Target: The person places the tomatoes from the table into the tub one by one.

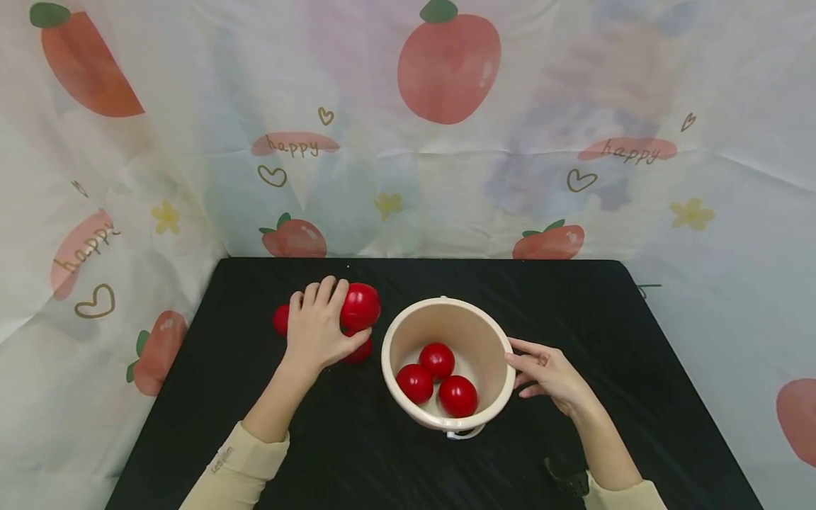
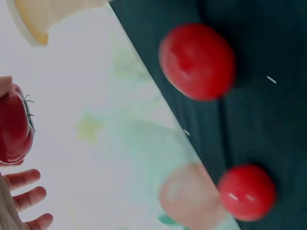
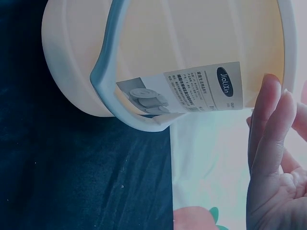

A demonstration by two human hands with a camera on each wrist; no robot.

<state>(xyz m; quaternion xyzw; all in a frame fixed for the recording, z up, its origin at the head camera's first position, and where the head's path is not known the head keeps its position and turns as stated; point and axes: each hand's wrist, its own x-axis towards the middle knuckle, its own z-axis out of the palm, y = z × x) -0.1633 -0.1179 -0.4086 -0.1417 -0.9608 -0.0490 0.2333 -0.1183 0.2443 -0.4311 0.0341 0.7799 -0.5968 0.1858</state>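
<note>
My left hand [image 1: 316,329] holds a red tomato [image 1: 360,307] between thumb and fingers; its green calyx shows in the left wrist view. Under and beside this hand, two more tomatoes lie on the black table, one [image 1: 280,320] to the left and one [image 1: 360,351] partly covered by the thumb. To the right stands a cream bucket [image 1: 395,333]. Inside at its bottom sit three tomatoes [image 1: 437,362]. My right hand [image 1: 551,375] grips the bucket's right rim with thumb and index finger, the other fingers loosely bent outside the wall.
The bucket's white handle [image 3: 108,72] hangs down its near side, over a printed label [image 3: 206,88]. Black cloth [image 1: 357,446] covers the table. A fruit-patterned curtain [image 1: 446,184] rises behind the table and along its sides. A dark band [image 1: 576,484] circles the right wrist.
</note>
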